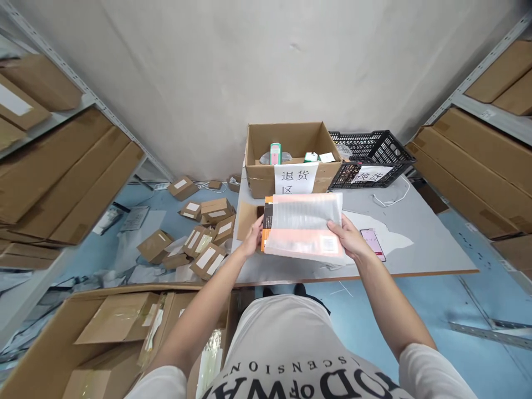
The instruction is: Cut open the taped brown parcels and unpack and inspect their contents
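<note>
I hold a flat orange and pink packet in a clear plastic sleeve (302,226) above the grey table (432,244). My left hand (252,239) grips its left edge. My right hand (348,237) grips its right edge near a barcode label. Both hands keep the packet roughly level, just in front of an open cardboard box (257,166) with a white paper sign taped to its front.
A black plastic crate (374,149) stands right of the box, with a white cable and a phone (373,244) on the table. Several small brown parcels (203,238) lie on the blue floor at left. Large cartons fill the shelves on both sides. An open carton (116,327) sits below left.
</note>
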A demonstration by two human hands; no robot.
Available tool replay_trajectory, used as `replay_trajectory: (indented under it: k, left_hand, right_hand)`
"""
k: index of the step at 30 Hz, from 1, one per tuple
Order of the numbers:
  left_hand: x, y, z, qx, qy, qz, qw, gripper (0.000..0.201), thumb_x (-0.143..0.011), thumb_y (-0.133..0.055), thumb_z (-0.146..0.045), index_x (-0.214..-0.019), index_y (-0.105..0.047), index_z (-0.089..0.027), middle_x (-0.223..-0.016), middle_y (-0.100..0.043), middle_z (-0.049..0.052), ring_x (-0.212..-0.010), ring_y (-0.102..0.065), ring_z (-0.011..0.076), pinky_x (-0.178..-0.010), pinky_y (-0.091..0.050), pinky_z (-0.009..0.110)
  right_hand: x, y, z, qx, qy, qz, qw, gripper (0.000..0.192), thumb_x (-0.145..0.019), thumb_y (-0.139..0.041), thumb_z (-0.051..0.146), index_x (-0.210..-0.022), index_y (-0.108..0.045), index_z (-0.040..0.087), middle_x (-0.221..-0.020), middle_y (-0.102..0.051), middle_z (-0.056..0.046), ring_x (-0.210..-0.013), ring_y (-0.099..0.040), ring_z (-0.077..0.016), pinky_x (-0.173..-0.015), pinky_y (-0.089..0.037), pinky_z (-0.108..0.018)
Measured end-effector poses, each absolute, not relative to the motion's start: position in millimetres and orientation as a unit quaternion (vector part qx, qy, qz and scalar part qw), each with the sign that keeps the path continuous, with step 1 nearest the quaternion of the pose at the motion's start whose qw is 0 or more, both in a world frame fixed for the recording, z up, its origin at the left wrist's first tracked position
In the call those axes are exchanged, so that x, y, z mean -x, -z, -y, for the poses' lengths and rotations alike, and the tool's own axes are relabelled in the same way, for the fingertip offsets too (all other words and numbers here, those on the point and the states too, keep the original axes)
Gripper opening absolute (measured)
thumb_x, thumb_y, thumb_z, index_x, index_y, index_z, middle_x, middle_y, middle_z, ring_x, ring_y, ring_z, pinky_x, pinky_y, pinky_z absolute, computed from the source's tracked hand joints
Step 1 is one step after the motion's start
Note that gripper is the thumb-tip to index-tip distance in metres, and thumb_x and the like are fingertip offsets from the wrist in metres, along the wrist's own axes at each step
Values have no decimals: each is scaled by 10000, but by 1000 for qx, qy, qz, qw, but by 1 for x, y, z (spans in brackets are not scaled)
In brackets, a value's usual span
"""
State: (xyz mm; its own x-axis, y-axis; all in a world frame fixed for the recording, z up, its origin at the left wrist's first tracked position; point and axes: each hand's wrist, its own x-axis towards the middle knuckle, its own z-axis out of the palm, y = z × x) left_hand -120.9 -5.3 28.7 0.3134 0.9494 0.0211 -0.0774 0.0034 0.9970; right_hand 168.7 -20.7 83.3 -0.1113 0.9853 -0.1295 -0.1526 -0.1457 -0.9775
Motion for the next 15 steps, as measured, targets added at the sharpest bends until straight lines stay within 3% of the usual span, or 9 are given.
replay_trajectory:
  k: [4, 8, 12, 15]
  left_hand:
    - [118, -56, 9, -416, -462, -427, 656, 595, -681, -687, -567, -1124, -574, -186, -931, -685, 62, -781, -659, 206, -677, -499, 306]
    - [112, -65, 21, -362, -495, -445, 653, 396, -596, -803, -396, -819, -576, -160, -689, -604, -30, -557, -563, 98, -547, -446, 224]
    - [111, -59, 31, -353, -520, -468, 622, 382, -611, -783, -411, -786, -559, -156, -700, -598, -26, -580, -554, 99, -560, -449, 229]
    - [113, -55, 37, -382, -535, -488, 574, 424, -617, -774, -423, -885, -586, -154, -833, -650, 15, -718, -605, 140, -666, -478, 263]
  right_hand:
    - [-169, -91, 18, 459, -574, 482, 477, 532, -740, -670, 491, -1192, -517, 255, -1130, -667, -67, -966, -643, -248, -792, -524, -371]
    - [-165, -82, 13, 458, -536, 515, 489, 541, -726, -674, 519, -1170, -541, 239, -1151, -659, -67, -1029, -616, -240, -875, -489, -366]
    - [-161, -72, 11, 457, -533, 520, 486, 501, -746, -664, 486, -1157, -547, 224, -1138, -658, -62, -1032, -608, -233, -892, -471, -365]
    - [-155, -68, 8, 452, -531, 526, 487, 498, -735, -680, 458, -1146, -540, 214, -1114, -656, -65, -1011, -608, -227, -883, -469, -365]
